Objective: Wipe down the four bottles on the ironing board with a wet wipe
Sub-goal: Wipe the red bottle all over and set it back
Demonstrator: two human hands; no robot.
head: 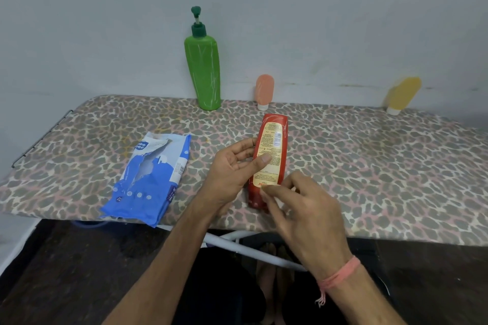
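Over the board, left hand (233, 166) grips red bottle (269, 155).

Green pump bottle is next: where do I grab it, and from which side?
Grip the green bottle around its wide body below the shoulder, coming from the front. It stands upright against the wall, so the back is blocked, and the thin pump head looks too slender to lift by. The pink tube stands close on its right, so probably keep fingers off that side.

A home laundry corner: an ironing board (369, 155) in a leopard-print cover is standing against a plain painted wall (317, 8), carrying toiletry bottles (203, 71) and a wet-wipe pack (153, 174).
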